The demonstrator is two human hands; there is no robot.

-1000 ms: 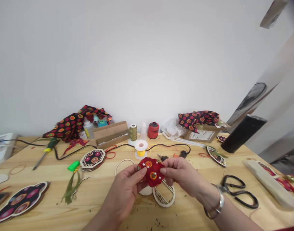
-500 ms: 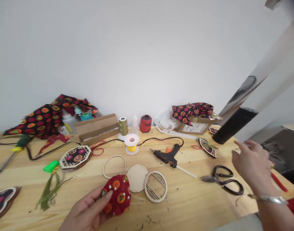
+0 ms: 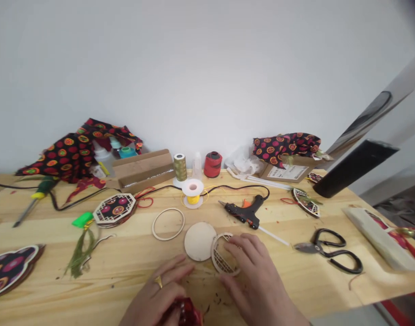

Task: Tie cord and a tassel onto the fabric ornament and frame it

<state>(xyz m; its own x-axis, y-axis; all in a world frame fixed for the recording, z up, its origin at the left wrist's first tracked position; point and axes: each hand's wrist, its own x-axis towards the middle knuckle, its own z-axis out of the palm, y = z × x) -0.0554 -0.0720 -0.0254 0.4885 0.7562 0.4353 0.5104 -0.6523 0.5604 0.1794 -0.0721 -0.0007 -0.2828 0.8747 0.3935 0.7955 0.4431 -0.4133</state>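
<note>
The red patterned fabric piece (image 3: pixel 187 312) is in my left hand (image 3: pixel 163 294), low in the view, partly hidden by the fingers. My right hand (image 3: pixel 253 276) reaches over the round lattice frame (image 3: pixel 215 253), its fingers apart; whether they touch the frame is unclear. Beside that frame lies a plain wooden disc (image 3: pixel 200 241). A thin wooden ring (image 3: pixel 154 226) rests farther left. Behind the right hand is a black glue gun (image 3: pixel 243 214) with a white stick.
Black-handled scissors (image 3: pixel 325 249) and a light pad (image 3: pixel 373 237) lie at the right. A black cylinder (image 3: pixel 353 170) stands tilted behind them. At the left are an octagonal ornament (image 3: pixel 115 209), a green tassel (image 3: pixel 81 253) and a screwdriver (image 3: pixel 41 194). Thread spools (image 3: pixel 213 165) stand near the wall.
My right hand has come from the far right to the lattice frame. My left hand has moved lower and right with the fabric piece. The view has shifted, showing the light pad.
</note>
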